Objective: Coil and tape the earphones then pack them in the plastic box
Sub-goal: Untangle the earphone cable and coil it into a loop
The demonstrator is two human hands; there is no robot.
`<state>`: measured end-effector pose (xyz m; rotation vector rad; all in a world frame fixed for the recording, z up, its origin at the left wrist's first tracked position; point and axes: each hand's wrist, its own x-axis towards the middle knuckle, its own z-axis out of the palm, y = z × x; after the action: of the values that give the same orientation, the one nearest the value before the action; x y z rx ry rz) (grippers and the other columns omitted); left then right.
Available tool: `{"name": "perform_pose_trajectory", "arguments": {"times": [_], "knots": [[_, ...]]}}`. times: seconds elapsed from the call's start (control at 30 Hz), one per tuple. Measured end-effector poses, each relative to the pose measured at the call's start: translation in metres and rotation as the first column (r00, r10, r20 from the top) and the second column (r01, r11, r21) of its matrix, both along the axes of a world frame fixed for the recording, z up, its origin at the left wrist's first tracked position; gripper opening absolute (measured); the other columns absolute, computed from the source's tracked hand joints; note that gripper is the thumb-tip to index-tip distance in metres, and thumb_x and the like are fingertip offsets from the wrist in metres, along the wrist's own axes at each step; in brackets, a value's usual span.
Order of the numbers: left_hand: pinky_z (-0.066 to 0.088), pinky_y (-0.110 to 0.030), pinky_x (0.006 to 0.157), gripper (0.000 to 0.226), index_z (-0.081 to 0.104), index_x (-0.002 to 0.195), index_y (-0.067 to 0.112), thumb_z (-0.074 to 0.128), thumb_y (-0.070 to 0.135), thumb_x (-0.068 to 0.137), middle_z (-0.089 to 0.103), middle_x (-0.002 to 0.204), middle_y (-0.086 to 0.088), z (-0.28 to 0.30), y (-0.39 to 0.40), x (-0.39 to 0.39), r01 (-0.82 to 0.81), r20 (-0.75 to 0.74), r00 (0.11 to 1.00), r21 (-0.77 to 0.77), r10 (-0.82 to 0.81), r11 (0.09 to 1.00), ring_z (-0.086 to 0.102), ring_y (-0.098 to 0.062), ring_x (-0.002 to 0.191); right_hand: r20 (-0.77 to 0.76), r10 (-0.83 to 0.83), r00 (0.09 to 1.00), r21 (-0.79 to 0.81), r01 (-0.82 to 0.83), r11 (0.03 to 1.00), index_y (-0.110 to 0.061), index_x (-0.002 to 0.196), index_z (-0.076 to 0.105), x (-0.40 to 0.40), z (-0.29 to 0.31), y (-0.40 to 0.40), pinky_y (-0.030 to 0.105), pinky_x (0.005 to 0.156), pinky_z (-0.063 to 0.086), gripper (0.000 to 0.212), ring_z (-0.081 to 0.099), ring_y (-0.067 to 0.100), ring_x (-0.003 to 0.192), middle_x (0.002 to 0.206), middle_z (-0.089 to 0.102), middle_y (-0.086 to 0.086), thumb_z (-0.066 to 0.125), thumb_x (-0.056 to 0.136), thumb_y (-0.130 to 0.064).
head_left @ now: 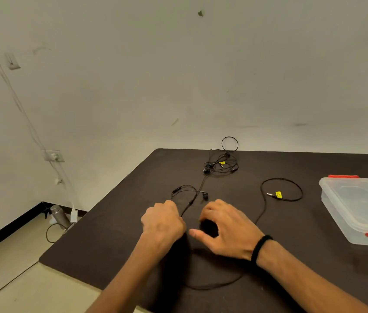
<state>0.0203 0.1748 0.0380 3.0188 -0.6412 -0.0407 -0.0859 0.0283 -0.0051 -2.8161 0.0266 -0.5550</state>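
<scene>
Between both hands, the left hand (163, 220) fisted on the earphones' cable (188, 205), the right hand (228, 227) cupped open.

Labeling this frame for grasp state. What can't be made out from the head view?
- Left hand: its closed fingers face away, so whether they pinch the earphone cable is hidden.
- Right hand: something dark sits under its palm; the hand hides what it is.
- Plastic box: cut off by the right edge.
- Far earphones: tangle too small to trace.
- Yellow tag: print too small to read.

Dark table (314, 279) against a scuffed pale wall (133, 75), beige floor (9, 279).
</scene>
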Motion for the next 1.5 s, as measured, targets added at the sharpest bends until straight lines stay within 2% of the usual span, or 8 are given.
{"name": "perform_pose_trajectory", "arguments": {"times": [0.23,0.4,0.67,0.77,0.83,1.0,1.3,1.5], "knots": [[0.052,-0.035,0.081,0.031,0.057,0.108,0.014,0.07,0.034,0.088,0.068,0.115,-0.008,0.016,-0.001,-0.005,0.027,-0.187,0.982,-0.01,-0.028,1.0,0.065,-0.025,0.102,-0.006,-0.169,0.986,0.215,0.166,0.962,-0.024,0.09,0.067,0.002,0.0,-0.019,0.03,0.084,0.052,0.058,0.054,0.008,0.098,0.1,0.063,-0.012,0.031,0.101,-0.068],[0.047,-0.02,0.052,0.024,0.07,0.067,0.017,0.069,0.029,0.088,0.069,0.057,0.004,-0.01,-0.012,-0.04,0.008,-0.452,0.83,-0.577,-0.327,0.816,0.059,-0.005,0.046,-0.022,-0.217,0.976,0.37,0.209,0.905,-0.021,0.082,0.072,0.005,-0.002,-0.024,0.031,0.086,0.05,0.061,0.057,0.009,0.097,0.095,0.066,-0.012,0.042,0.097,-0.071],[0.055,-0.019,0.079,0.019,0.073,0.11,0.033,0.073,0.025,0.092,0.075,0.097,0.014,-0.034,-0.011,-0.047,0.431,0.164,0.851,-0.761,-0.499,0.485,0.072,-0.004,0.086,-0.097,0.003,0.995,0.534,0.05,0.844,-0.016,0.104,0.081,0.002,0.019,-0.055,0.046,0.096,0.056,0.013,0.075,0.02,0.099,0.103,0.08,-0.002,0.073,0.099,-0.024],[0.034,-0.024,0.118,0.063,0.042,0.154,0.028,0.065,0.018,0.096,0.054,0.143,0.011,-0.023,-0.023,-0.029,0.71,0.403,0.7,-0.48,-0.59,0.515,0.047,-0.006,0.135,-0.056,0.153,0.987,0.571,-0.094,0.815,-0.018,0.112,0.079,-0.004,0.029,-0.063,0.034,0.083,0.06,0.017,0.074,0.016,0.085,0.099,0.08,-0.009,0.064,0.105,-0.022],[0.026,-0.032,0.125,0.072,0.026,0.162,0.028,0.058,0.015,0.099,0.06,0.14,0.007,-0.013,-0.037,-0.021,0.729,0.347,0.678,-0.427,-0.648,0.535,0.052,-0.011,0.133,-0.04,0.214,0.976,0.612,-0.146,0.778,-0.016,0.112,0.078,-0.008,0.037,-0.07,0.025,0.065,0.055,0.018,0.065,0.012,0.066,0.09,0.077,-0.016,0.063,0.105,-0.02],[0.053,-0.038,0.09,0.031,0.068,0.126,0.025,0.062,0.019,0.096,0.072,0.082,0.007,0.018,-0.042,0.014,0.69,0.349,0.722,-0.423,-0.597,0.587,0.07,-0.018,0.079,0.238,-0.075,0.968,0.768,-0.14,0.624,-0.02,0.106,0.078,-0.016,0.045,-0.094,0.021,0.048,0.042,0.017,0.05,0.009,0.054,0.074,0.061,-0.003,0.061,0.106,-0.021],[0.057,-0.029,0.083,0.015,0.077,0.107,0.02,0.065,0.016,0.1,0.078,0.098,0.011,0.046,-0.015,0.099,0.501,0.208,0.863,-0.475,-0.461,0.724,0.071,-0.005,0.087,0.456,-0.272,0.847,0.887,-0.459,0.058,-0.016,0.105,0.076,-0.022,0.053,-0.12,0.027,0.058,0.05,0.016,0.052,0.014,0.056,0.074,0.06,0.001,0.063,0.103,-0.026],[0.057,-0.029,0.077,0.012,0.076,0.108,0.019,0.066,0.017,0.101,0.074,0.082,0.007,0.047,-0.01,0.128,0.317,-0.04,0.88,-0.692,-0.473,0.649,0.07,-0.009,0.076,0.356,-0.398,0.845,0.923,-0.384,0.01,-0.015,0.102,0.076,-0.019,0.041,-0.129,0.021,0.043,0.039,0.017,0.047,0.01,0.05,0.07,0.059,0.002,0.06,0.105,-0.02]]}}
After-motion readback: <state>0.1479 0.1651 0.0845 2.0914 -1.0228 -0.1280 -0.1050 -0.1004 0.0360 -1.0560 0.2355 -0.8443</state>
